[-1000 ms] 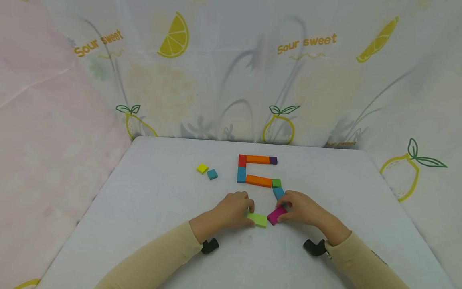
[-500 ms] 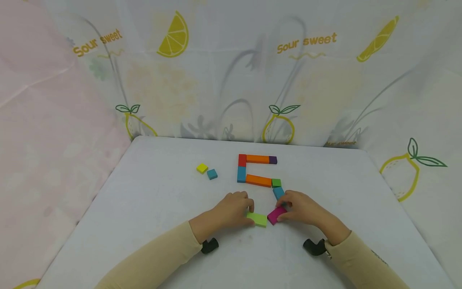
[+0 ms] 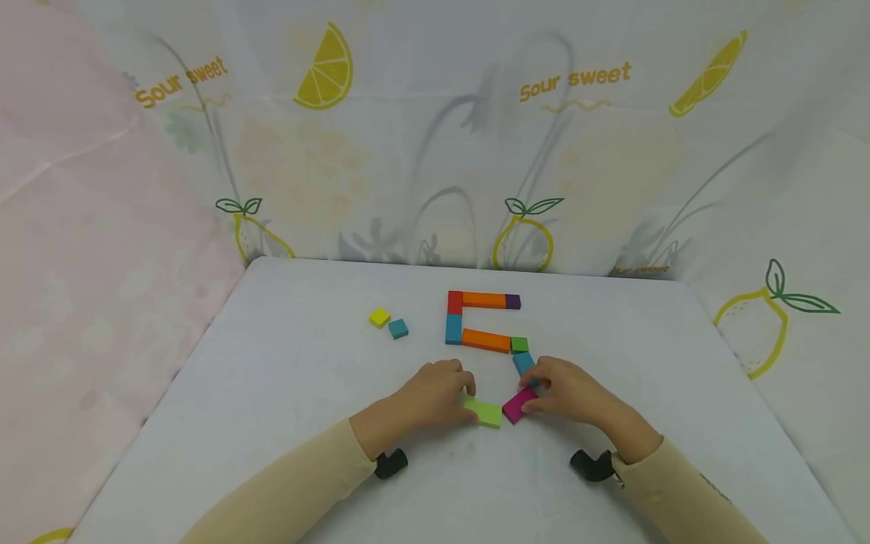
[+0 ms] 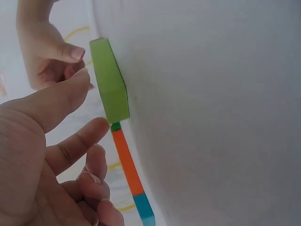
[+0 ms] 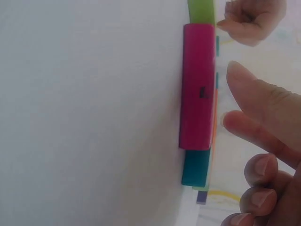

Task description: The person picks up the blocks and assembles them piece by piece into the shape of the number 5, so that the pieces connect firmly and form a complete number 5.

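Observation:
A lime-green block [image 3: 485, 415] lies flat on the white table, with my left hand [image 3: 431, 394] at its left end. In the left wrist view, the thumb is just off the lime-green block [image 4: 109, 80], and the index fingertip is at its near corner. Beside it, almost corner to corner, sits a magenta block [image 3: 516, 407]. My right hand [image 3: 569, 391] is over the magenta block's right side; in the right wrist view a small gap separates thumb and index finger from the magenta block [image 5: 197, 89]. A blue block [image 3: 523, 363] is partly hidden behind the right fingers.
Farther back, a small green block [image 3: 519, 345], orange blocks [image 3: 485, 341], a blue block [image 3: 453, 329], a red block [image 3: 455, 302] and a dark purple block [image 3: 513, 301] form a bent line. Yellow [image 3: 380, 317] and blue [image 3: 398, 329] blocks lie apart at left. A printed cloth [image 3: 408, 151] hangs behind.

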### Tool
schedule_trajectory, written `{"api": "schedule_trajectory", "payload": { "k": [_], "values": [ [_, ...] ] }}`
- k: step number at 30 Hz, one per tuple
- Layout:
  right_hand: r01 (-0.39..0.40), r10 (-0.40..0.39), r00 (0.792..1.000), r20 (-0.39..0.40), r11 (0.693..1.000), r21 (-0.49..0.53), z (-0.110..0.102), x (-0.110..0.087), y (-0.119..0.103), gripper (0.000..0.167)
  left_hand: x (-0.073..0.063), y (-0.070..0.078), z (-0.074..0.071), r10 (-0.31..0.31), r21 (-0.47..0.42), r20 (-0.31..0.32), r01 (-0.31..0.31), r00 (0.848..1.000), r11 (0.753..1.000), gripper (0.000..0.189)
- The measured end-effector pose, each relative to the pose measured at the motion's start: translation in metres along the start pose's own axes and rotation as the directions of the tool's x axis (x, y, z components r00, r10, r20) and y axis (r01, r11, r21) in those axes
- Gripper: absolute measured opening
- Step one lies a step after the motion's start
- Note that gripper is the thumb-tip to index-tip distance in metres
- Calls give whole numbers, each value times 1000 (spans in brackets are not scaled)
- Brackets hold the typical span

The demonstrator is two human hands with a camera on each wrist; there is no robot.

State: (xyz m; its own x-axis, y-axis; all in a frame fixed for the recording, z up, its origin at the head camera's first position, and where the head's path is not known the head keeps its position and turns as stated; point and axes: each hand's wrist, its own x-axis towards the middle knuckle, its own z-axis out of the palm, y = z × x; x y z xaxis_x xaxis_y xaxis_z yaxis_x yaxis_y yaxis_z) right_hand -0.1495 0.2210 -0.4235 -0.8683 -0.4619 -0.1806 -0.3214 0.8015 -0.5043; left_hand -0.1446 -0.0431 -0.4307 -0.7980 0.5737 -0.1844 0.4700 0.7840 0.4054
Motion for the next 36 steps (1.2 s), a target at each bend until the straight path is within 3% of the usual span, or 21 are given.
{"api": "schedule_trajectory", "payload": {
  "k": [12,21,26,36],
  "values": [
    [32,-32,999,-6,999,44,6,1,-26,27,-4,-22,-11,-29,-49,-53,27,998,998,30],
    [35,-35,999,0,999,10,18,6,-42,25,-6,-44,-22,-71,-124,-122,56,990,991,27],
    [53,-53,999,-3,999,-7,23,7,-47,27,-6,-56,-29,-110,-136,-171,87,979,987,26],
    [88,-87,996,21,996,-35,30,11,-53,27,-5,-78,-45,-204,-170,-262,164,943,972,28]
  ]
}}
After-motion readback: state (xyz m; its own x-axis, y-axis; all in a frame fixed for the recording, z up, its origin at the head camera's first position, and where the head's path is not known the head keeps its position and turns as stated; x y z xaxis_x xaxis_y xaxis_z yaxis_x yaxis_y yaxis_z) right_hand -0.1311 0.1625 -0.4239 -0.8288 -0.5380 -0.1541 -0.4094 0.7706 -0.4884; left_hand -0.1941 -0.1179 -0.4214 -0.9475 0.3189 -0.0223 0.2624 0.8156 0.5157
